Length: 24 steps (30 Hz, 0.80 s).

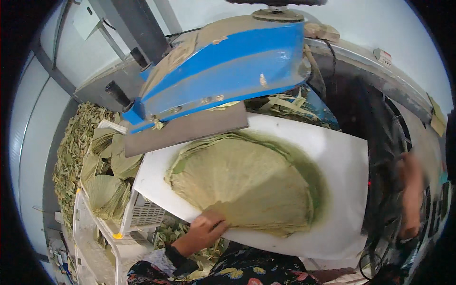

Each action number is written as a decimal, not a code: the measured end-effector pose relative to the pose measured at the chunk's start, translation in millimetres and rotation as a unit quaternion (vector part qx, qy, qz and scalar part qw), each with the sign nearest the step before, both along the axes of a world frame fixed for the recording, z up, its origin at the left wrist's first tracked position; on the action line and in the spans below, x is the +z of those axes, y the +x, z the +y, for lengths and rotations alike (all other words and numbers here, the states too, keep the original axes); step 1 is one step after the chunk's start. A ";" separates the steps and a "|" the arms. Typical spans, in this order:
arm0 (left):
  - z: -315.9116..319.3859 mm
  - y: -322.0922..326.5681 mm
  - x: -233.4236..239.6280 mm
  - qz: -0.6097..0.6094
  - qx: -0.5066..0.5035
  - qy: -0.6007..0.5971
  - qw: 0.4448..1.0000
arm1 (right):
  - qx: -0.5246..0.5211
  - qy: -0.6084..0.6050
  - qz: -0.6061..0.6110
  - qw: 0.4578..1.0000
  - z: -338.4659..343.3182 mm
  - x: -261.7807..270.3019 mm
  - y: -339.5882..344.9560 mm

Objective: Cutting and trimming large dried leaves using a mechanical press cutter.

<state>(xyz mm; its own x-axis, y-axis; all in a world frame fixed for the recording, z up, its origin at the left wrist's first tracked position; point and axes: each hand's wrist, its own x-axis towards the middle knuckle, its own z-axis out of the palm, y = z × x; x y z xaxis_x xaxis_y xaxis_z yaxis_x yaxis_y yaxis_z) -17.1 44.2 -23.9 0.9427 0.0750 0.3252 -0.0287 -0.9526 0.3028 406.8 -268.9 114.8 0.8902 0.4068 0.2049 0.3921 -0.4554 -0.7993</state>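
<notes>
A fan-shaped stack of dried leaves point(238, 178), apparently folded lotus leaves, lies on a white cutting board point(342, 213) before me. My left hand point(208, 228) rests at the stack's narrow lower point, its fingers on the leaf edges, with the thumb side over the board's front edge. Far to the right, off the board, my right hand point(411, 196) is blurred by motion; whether it holds anything is unclear. Over the far side of the board hangs the blue swing arm point(228, 71) of a press, with a flat grey plate point(188, 130) beneath it, close behind the stack.
White plastic crates point(142, 213) stand at the left, the upper one holding folded leaf bundles point(107, 194). Behind them rises a heap of loose dried leaves point(71, 160). Two black handles point(118, 94) jut from the press arm. Leaf scraps point(292, 107) lie behind the board.
</notes>
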 end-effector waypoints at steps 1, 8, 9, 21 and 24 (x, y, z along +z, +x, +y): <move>3.0 -2.0 -0.9 -0.005 -0.004 -0.002 1.000 | 0.058 -0.049 0.009 0.997 18.6 0.3 -41.3; 30.4 -3.6 -4.9 -0.071 -0.107 0.000 0.992 | 0.317 -0.139 -0.092 0.934 168.3 -33.4 -200.7; 32.6 -3.8 -4.5 -0.089 -0.122 0.003 0.989 | 0.328 -0.158 -0.078 0.928 182.7 -39.3 -207.6; 27.6 -9.0 -13.1 -0.153 -0.103 0.023 0.983 | 0.328 -0.220 -0.181 0.901 227.0 -78.3 -213.7; 21.3 -11.1 -16.1 -0.155 -0.079 0.035 0.984 | 0.337 -0.185 -0.179 0.906 226.3 -78.6 -211.3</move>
<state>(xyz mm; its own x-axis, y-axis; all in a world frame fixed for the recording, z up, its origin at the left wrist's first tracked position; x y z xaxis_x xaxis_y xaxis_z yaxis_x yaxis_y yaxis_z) -28.2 65.5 -40.0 0.7958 -0.0984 0.5975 -0.2592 -0.9471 0.1893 195.4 -42.6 36.2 0.3179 0.9327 0.1704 0.8848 -0.2273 -0.4067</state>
